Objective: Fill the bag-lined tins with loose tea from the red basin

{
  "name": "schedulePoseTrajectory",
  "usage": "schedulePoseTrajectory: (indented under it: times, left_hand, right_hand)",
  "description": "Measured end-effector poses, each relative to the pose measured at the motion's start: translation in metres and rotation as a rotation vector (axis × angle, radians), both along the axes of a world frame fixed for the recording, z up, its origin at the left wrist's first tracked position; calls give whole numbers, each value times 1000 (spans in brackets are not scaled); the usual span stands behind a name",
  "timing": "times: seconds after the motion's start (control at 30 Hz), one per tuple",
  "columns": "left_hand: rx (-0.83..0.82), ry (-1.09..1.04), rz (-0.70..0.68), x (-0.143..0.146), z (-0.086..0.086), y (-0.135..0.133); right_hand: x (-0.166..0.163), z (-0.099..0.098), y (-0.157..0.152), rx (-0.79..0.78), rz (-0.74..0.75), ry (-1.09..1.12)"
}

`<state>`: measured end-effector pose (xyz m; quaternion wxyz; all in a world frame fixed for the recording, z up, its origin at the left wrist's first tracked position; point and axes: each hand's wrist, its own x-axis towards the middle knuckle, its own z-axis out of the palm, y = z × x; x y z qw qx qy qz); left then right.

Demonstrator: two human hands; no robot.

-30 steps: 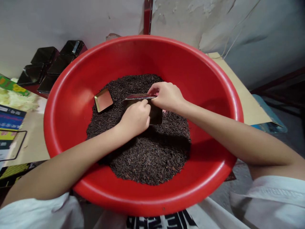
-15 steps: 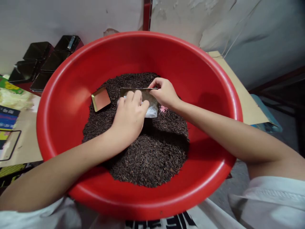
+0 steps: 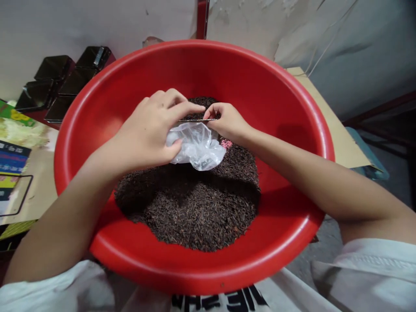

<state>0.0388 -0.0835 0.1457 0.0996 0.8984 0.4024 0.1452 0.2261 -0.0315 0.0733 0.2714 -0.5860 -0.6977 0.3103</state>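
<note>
A large red basin (image 3: 282, 242) holds a heap of dark, loose tea leaves (image 3: 201, 212). Over the heap, a tin (image 3: 185, 121) shows mainly its thin upper rim. A clear plastic bag (image 3: 201, 149) spills crumpled out of it towards me. My right hand (image 3: 229, 121) pinches the far right part of the rim between thumb and fingers. My left hand (image 3: 152, 125) is spread at the tin's left, index finger stretched across above the rim. Its thumb lies against the bag's left edge, apart from the fingers. The tin's body is mostly hidden.
Several dark square tins (image 3: 53, 67) stand beyond the basin's left rim. Printed packaging (image 3: 13, 160) lies on the board at the left. Another tan board (image 3: 338, 130) sticks out behind the basin on the right, near the wall (image 3: 253, 26).
The bag, earlier mostly inside the tin under my left hand, now bulges out over the edge. My left hand has moved left and up, covering the small lid. My right hand stays at the rim.
</note>
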Motion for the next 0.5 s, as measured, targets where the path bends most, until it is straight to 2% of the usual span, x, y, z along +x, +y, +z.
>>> schedulePoseTrajectory:
  times: [0.07, 0.17, 0.23, 0.3, 0.4, 0.5]
  left_hand:
    - [72, 185, 37, -3, -7, 6]
    - [-24, 214, 138, 1, -11, 9]
    - [-31, 74, 232, 5, -8, 7]
    - [17, -153, 313, 7, -2, 4]
    - [94, -421, 354, 5, 5, -4]
    - [351, -476, 335, 5, 6, -20]
  right_hand:
    - [-1, 0, -1, -37, -27, 51]
    - [-4, 4, -6, -79, -37, 112]
    - [-5, 11, -10, -94, 12, 124]
    - [-4, 18, -13, -65, 73, 107]
    - [-1, 21, -13, 4, 128, 62]
    - [1, 18, -11, 37, 120, 47]
